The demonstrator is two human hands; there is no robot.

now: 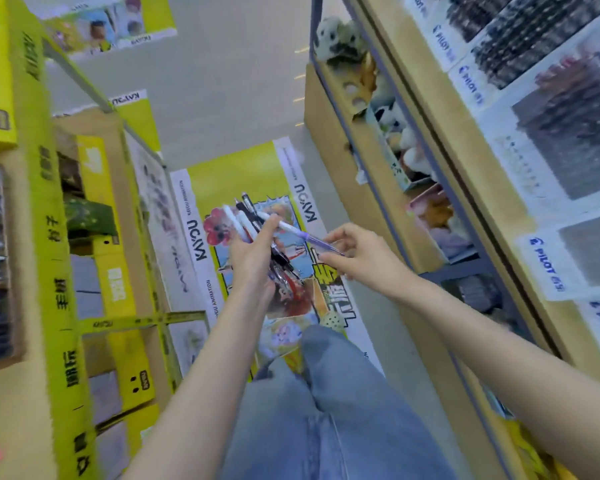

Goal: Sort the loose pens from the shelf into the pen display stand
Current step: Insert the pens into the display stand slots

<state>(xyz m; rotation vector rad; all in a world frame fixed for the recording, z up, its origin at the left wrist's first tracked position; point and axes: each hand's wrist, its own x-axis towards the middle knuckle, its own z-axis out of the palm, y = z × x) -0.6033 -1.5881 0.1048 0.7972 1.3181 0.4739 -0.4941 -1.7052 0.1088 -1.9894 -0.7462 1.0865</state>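
While our left fingers [271,225] curl round a bundle of pens [245,216], our right fingertips [327,259] pinch the purple grip end of a white-and-purple pen [293,230]. That pen lies slantwise between the two hands. Its white end rests across the bundle beside the left fingertips and its tip points down toward the right. The bundle, black and white barrels together, fans up and away out of the left hand [253,261], with clear ends showing below the palm. The right hand [359,254] sits just beside the left, and we see them joined only through the shared pen.

Both forearms reach out over our blue jeans [326,403]. Under the hands lies a yellow KAYOU floor graphic [243,171], and beyond it the grey aisle floor [229,98] runs on as open room straight ahead.

On our right, the wooden edge of the shelving unit [440,140] runs close beside the right forearm. Past that edge sits the Pilot pen display stand [548,133], its clear compartments packed with dark pens too blurred for us to tell apart. Further along that side, plush toys [340,36] fill a lower shelf. On our left, the yellow-edged shelves [49,237] of boxes stand well apart from the left arm.
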